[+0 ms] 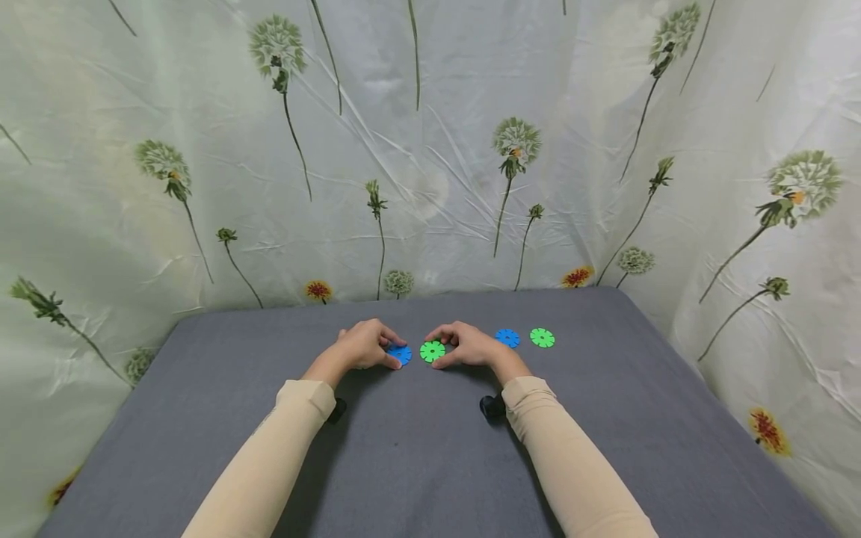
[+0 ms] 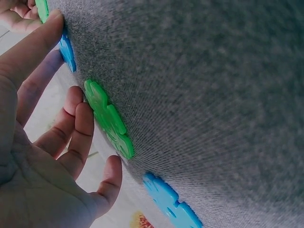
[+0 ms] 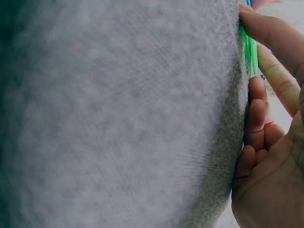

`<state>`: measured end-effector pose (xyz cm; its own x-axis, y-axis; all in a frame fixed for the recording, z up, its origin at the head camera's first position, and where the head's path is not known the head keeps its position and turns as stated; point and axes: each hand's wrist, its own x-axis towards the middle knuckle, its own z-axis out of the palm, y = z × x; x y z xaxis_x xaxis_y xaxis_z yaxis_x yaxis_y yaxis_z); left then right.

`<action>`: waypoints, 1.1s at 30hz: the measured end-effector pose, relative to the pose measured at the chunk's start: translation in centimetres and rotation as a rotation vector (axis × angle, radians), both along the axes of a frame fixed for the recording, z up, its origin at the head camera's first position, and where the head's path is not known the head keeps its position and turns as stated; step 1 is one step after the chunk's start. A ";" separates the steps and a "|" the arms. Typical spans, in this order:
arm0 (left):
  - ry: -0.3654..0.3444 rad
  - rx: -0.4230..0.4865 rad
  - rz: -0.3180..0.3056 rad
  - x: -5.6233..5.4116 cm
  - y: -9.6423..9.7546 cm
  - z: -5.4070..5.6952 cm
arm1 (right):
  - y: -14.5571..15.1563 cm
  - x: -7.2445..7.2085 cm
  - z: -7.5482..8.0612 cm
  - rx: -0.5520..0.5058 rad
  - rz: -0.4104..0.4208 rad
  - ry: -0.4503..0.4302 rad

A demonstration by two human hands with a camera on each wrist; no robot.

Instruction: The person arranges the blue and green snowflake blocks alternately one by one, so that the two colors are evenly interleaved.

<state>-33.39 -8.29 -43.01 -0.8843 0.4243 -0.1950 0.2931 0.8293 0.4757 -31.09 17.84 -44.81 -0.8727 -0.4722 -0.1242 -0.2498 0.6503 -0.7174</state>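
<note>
My left hand [image 1: 359, 345] pinches a blue interlocking disc [image 1: 401, 354] by its edges between thumb and fingertips. Just to its right, a green interlocking disc [image 1: 433, 351] sits between the thumb and fingers of my right hand [image 1: 472, 346]. Both discs lie flat at the cloth, a small gap apart. Seen from the left wrist, another green disc [image 2: 108, 118] lies under the curled outer fingers, with a second blue disc [image 2: 172, 202] beyond the little finger. The head view mostly hides these two behind the left hand.
Right of my right hand lie one more blue disc [image 1: 507, 338] and one more green disc [image 1: 542, 338], in line with the others. A grey cloth [image 1: 417, 463] covers the table. Behind it hangs a pale curtain [image 1: 430, 149] printed with dandelions.
</note>
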 end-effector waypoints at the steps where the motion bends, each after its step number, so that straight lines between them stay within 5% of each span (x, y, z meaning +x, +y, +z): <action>1: 0.001 0.001 -0.001 0.0 0.0 0.0 | 0.0 0.0 0.0 0.000 0.002 0.000; 33: 0.009 0.019 -0.015 0.0 -0.1 0.0 | 0.0 -0.2 -0.2 -0.024 0.001 -0.023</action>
<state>-33.44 -8.38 -43.04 -0.8796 0.4407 -0.1794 0.3092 0.8160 0.4885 -31.28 17.89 -45.01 -0.8694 -0.4759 -0.1331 -0.2333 0.6328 -0.7384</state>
